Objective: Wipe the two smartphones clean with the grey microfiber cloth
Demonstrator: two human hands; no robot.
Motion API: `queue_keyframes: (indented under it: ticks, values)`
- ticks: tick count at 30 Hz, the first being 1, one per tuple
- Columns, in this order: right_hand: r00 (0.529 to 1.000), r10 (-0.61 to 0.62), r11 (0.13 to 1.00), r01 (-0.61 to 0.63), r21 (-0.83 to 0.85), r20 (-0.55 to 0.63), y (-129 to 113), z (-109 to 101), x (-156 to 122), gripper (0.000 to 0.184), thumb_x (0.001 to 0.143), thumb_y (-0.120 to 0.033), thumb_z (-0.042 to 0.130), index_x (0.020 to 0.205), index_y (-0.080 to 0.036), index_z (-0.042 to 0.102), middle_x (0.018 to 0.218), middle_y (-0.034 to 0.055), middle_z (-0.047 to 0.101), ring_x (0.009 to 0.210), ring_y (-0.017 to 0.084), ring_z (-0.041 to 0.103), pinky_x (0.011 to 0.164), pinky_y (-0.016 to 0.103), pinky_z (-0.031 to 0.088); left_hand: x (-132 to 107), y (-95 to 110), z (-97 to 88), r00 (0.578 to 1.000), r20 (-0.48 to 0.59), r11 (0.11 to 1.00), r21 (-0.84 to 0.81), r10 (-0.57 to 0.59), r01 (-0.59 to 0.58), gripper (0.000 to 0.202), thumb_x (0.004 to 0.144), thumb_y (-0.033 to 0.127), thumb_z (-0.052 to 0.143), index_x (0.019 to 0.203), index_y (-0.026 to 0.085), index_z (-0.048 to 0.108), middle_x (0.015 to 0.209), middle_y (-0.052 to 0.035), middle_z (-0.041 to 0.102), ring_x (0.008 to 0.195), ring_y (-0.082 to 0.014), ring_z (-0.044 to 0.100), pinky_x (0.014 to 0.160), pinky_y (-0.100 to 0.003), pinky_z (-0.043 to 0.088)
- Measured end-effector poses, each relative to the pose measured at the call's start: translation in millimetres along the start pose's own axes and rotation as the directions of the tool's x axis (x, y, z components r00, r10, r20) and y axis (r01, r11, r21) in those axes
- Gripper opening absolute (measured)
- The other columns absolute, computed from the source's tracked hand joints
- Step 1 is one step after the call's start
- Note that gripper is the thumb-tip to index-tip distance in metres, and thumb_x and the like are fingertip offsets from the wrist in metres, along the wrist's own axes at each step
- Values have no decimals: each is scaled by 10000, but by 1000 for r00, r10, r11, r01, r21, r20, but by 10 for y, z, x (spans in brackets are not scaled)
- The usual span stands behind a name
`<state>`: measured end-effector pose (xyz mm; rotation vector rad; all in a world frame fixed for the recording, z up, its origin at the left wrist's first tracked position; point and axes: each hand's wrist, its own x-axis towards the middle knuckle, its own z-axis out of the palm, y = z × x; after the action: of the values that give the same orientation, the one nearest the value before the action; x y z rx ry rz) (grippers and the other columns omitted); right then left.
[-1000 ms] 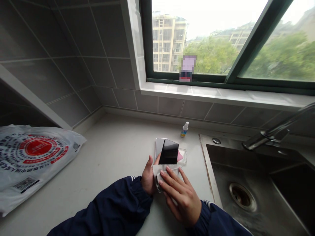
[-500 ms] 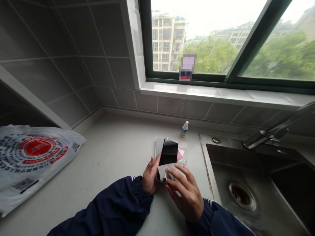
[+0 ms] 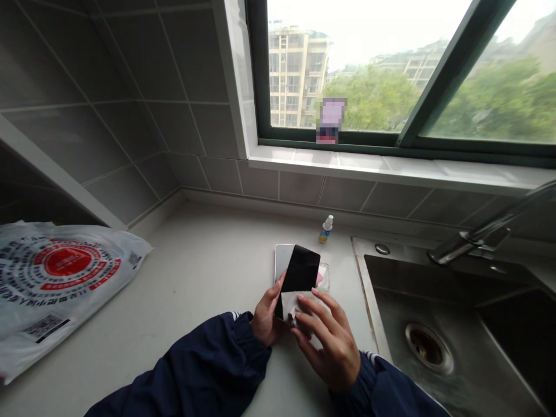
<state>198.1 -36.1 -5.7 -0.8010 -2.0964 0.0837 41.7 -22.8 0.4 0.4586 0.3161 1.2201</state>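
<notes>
My left hand (image 3: 266, 315) grips a black phone (image 3: 299, 271) by its lower left edge and holds it tilted above the counter. My right hand (image 3: 328, 339) presses a small white cloth (image 3: 292, 302) onto the lower part of the dark screen, its fingers curled over the cloth. Both arms are in dark blue sleeves. Behind the phone a second flat grey device (image 3: 282, 259) lies on the counter, with a clear packet holding something pink (image 3: 322, 277) beside it.
A small spray bottle (image 3: 325, 229) stands by the back wall. A steel sink (image 3: 438, 324) with a tap (image 3: 482, 236) fills the right side. A printed white plastic bag (image 3: 56, 278) lies at the left on the pale counter (image 3: 195, 278).
My right hand has slid with the cloth up the screen from the phone's bottom end. The phone has tipped slightly to the right in my left hand.
</notes>
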Motion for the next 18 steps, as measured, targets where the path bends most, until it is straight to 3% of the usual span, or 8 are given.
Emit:
queue_keyframes:
  ticks: [3, 7, 9, 13, 18]
  values:
    - [1000, -11, 1000, 11, 4, 4, -2, -18, 10, 253, 839, -133, 686, 1082, -206, 674, 1288, 90, 639, 1313, 335, 476, 998, 553, 500, 19, -11, -13, 998, -44, 999, 3, 54, -54, 589, 961, 404, 400, 1472, 118, 337, 1290, -193, 620, 1136, -286, 627, 1012, -437, 444]
    - [999, 9, 999, -8, -38, 40, 7, -20, 9, 293, 867, -140, 642, 1153, -199, 668, 1403, 106, 555, 1375, 369, 404, 1019, 593, 474, 27, -17, -50, 990, -121, 997, 28, 68, -65, 567, 969, 380, 396, 1467, 111, 349, 1306, -182, 616, 1133, -264, 629, 1016, -403, 452]
    - [998, 42, 996, -38, -79, 45, 37, -13, 2, 335, 889, -149, 605, 1219, -193, 645, 1469, 119, 485, 1406, 389, 353, 1030, 619, 451, 13, -8, -71, 993, -110, 998, 54, 48, -42, 580, 972, 398, 387, 1486, 138, 326, 1325, -179, 600, 1082, -267, 651, 932, -394, 511]
    - [988, 156, 976, -154, -152, 0, 133, -7, -11, 413, 933, -166, 531, 1342, -211, 570, 1545, 107, 377, 1448, 397, 270, 1051, 633, 420, -27, 9, -127, 991, -13, 977, 165, -133, 133, 617, 968, 506, 340, 1534, 306, 198, 1351, -173, 568, 802, -267, 713, 584, -369, 573]
    - [969, 245, 954, -243, -175, -10, 216, -25, -13, 553, 963, -210, 473, 1505, -254, 370, 1609, 82, 237, 1479, 390, 175, 1094, 642, 353, -38, 9, -176, 975, 124, 954, 259, -186, 149, 672, 933, 556, 386, 1530, 335, 172, 1329, -193, 564, 699, -254, 722, 525, -329, 560]
